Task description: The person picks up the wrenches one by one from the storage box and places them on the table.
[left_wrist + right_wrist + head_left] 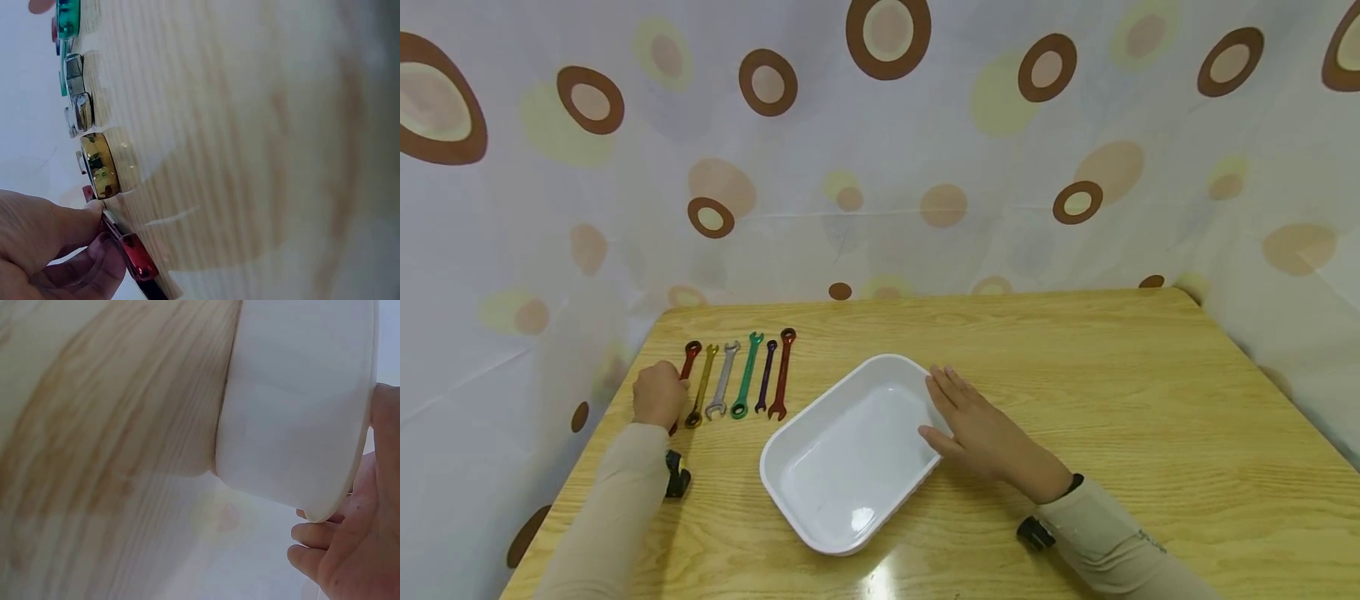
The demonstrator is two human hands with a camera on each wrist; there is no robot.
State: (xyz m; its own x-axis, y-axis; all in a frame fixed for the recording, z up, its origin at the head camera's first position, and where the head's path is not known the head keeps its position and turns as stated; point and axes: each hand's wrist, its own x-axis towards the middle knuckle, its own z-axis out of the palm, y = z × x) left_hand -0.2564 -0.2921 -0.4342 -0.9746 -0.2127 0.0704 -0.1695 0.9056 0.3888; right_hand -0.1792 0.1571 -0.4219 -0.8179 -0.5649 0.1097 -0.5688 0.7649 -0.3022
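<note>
At the left end of a row of wrenches, my left hand (659,395) pinches a red wrench (691,357) between thumb and fingers. Its red end (139,256) juts out past the fingers in the left wrist view, low over the wooden surface. Beside it lies a yellow wrench (703,385). My right hand (988,433) touches the right rim of a white rectangular basin (850,450), fingers nearly straight and thumb over the edge. In the right wrist view, the basin's outer wall (294,400) stands on the table and the fingers are at its rim.
Right of the yellow wrench lie a silver wrench (724,379), a green wrench (747,375), a purple wrench (766,377) and another red wrench (782,373). They sit left of the basin on the wooden table (1112,375). A patterned curtain (895,142) hangs behind and at both sides.
</note>
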